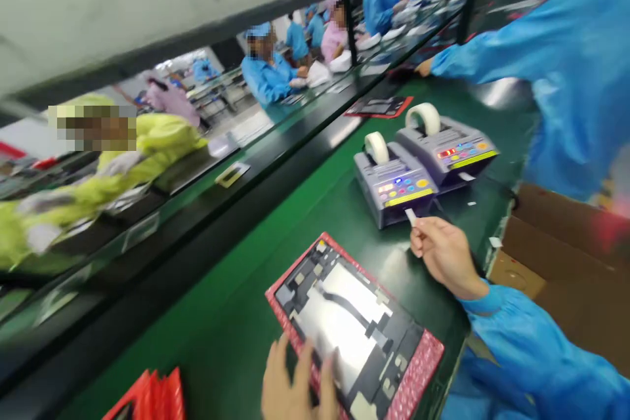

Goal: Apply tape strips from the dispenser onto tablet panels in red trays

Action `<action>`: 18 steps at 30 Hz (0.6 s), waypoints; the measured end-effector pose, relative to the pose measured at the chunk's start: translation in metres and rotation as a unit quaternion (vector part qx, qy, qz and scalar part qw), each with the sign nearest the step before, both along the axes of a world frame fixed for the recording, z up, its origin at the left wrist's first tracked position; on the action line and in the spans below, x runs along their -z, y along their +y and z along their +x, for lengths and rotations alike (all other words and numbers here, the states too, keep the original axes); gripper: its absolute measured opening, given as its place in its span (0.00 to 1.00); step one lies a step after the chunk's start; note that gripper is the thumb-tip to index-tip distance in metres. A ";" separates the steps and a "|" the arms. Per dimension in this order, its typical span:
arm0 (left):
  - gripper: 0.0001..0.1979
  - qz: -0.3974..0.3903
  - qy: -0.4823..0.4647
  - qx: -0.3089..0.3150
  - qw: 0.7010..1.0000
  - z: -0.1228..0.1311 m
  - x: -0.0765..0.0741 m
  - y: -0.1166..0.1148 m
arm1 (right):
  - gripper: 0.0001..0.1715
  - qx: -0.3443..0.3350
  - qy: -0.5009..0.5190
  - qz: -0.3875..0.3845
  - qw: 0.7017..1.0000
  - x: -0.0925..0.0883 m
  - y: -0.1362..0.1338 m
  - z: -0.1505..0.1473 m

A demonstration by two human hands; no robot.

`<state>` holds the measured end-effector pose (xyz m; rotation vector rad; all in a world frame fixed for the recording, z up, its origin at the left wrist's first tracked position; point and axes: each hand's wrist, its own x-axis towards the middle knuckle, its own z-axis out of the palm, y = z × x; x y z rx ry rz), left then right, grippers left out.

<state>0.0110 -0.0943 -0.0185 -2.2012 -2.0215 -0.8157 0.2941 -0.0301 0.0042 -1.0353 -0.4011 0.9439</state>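
Observation:
My right hand [449,257] pinches a short strip of white tape [410,214] at the front slot of the nearer automatic tape dispenser [374,178]. That grey machine carries a small tape roll [377,147] and lit buttons. A second tape dispenser [445,147] stands right beside it, with a larger roll [424,119] and a strip sticking out. Down at the lower middle, an opened tablet-like device [339,325] lies on pink bubble wrap [420,361], its inner side facing up. My left hand [301,384], slightly blurred, spreads its fingers over the lower left edge of the device.
Red packaging [152,397] lies at the bottom left. Another device on red wrap [378,106] sits beyond the dispensers. On the right, a co-worker's blue sleeve [497,56] reaches across the green bench. An open cardboard box [566,256] stands below the bench edge. A shelf beam [147,13] crosses overhead.

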 end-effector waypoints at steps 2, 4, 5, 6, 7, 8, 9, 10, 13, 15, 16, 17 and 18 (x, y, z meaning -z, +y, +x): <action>0.14 -0.063 0.067 0.091 0.992 0.022 -0.013 -0.014 | 0.10 -0.072 -0.076 -0.006 0.994 -0.003 -0.007 -0.006; 0.20 -0.119 0.093 0.127 0.980 0.044 -0.021 -0.016 | 0.10 -0.192 -0.165 -0.012 0.967 -0.009 -0.006 -0.014; 0.23 -0.136 0.094 0.120 0.979 0.053 -0.023 -0.013 | 0.11 -0.258 -0.208 -0.016 0.943 -0.012 -0.002 -0.019; 0.24 -0.147 0.093 0.105 0.979 0.059 -0.024 -0.007 | 0.12 -0.324 -0.250 -0.020 0.912 -0.015 0.004 -0.025; 0.24 -0.151 0.092 0.085 0.981 0.062 -0.024 -0.001 | 0.13 -0.388 -0.288 -0.024 0.875 -0.019 0.012 -0.031; 0.24 -0.149 0.091 0.064 0.982 0.063 -0.024 0.006 | 0.14 -0.451 -0.319 -0.029 0.833 -0.021 0.022 -0.039; 0.23 -0.145 0.093 0.048 0.984 0.063 -0.023 0.012 | 0.15 -0.511 -0.345 -0.034 0.787 -0.023 0.033 -0.046; 0.23 -0.138 0.096 0.033 0.985 0.061 -0.022 0.018 | 0.15 -0.564 -0.365 -0.039 0.740 -0.024 0.045 -0.054; 0.22 -0.120 0.103 0.009 0.987 0.057 -0.019 0.028 | 0.11 -0.677 -0.393 -0.057 0.619 -0.020 0.079 -0.077; 0.23 -0.113 0.107 0.005 0.988 0.056 -0.017 0.030 | 0.08 -0.711 -0.405 -0.075 0.570 -0.016 0.094 -0.090; 0.23 -0.111 0.109 0.005 0.988 0.056 -0.017 0.029 | 0.07 -0.720 -0.411 -0.084 0.553 -0.014 0.100 -0.095; 0.23 -0.109 0.112 0.004 0.988 0.056 -0.016 0.029 | 0.06 -0.724 -0.418 -0.093 0.542 -0.012 0.103 -0.099; 0.23 -0.108 0.114 0.003 0.988 0.056 -0.016 0.029 | 0.05 -0.724 -0.424 -0.100 0.535 -0.011 0.105 -0.102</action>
